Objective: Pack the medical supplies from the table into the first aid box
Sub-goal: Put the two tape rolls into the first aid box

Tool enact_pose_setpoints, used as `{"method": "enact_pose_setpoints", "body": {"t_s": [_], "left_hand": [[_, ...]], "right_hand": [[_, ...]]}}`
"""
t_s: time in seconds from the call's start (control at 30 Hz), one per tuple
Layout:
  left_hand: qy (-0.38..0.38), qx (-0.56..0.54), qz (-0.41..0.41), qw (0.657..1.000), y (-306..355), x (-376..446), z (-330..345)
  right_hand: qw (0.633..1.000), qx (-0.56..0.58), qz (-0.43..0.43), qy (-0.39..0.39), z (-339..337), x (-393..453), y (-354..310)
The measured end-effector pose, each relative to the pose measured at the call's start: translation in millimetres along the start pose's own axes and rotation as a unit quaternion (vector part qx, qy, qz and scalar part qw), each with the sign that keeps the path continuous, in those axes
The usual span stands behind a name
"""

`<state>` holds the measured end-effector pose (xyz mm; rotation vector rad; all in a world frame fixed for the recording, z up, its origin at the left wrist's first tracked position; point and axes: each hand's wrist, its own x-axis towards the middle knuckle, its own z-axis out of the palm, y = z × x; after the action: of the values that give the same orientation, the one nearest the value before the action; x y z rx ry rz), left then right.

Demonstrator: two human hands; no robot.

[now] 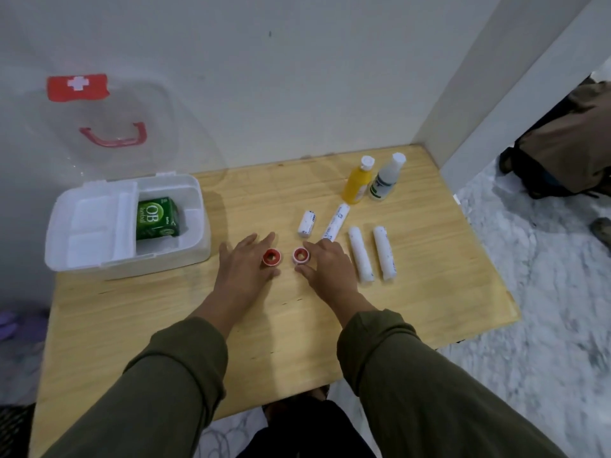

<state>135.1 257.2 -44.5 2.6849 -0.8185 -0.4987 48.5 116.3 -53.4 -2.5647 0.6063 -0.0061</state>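
Observation:
The white first aid box (66, 233) stands open at the table's left, with a green carton (158, 218) in its right compartment. Two red tape rolls lie flat on the table. My left hand (243, 264) rests palm down with fingers spread, the left red roll (271, 257) in the gap between thumb and forefinger. My right hand (327, 264) has thumb and forefinger closed around the right red roll (301, 255). A short bandage roll (306, 222) and three long white rolls (339, 223) (361, 256) (385, 252) lie to the right. A yellow bottle (357, 181) and a white bottle (386, 178) stand behind them.
The box's clear lid (109, 104), with a red cross label and red handle, leans against the wall behind it. The wooden table (264, 325) is set in a corner between white walls. A bag (562, 150) lies on the marbled floor to the right.

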Motion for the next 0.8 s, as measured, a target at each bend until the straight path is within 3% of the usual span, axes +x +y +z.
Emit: {"method": "enact_pose_setpoints", "body": {"t_s": [0.37, 0.8], "left_hand": [[0.063, -0.066, 0.051, 0.995, -6, 14, 1], [0.185, -0.046, 0.027, 0.981, 0, 10, -83]], "right_hand": [[0.999, 0.045, -0.008, 0.007, -8, 13, -5], [0.994, 0.032, -0.101, 0.025, -69, 58, -56]]}}
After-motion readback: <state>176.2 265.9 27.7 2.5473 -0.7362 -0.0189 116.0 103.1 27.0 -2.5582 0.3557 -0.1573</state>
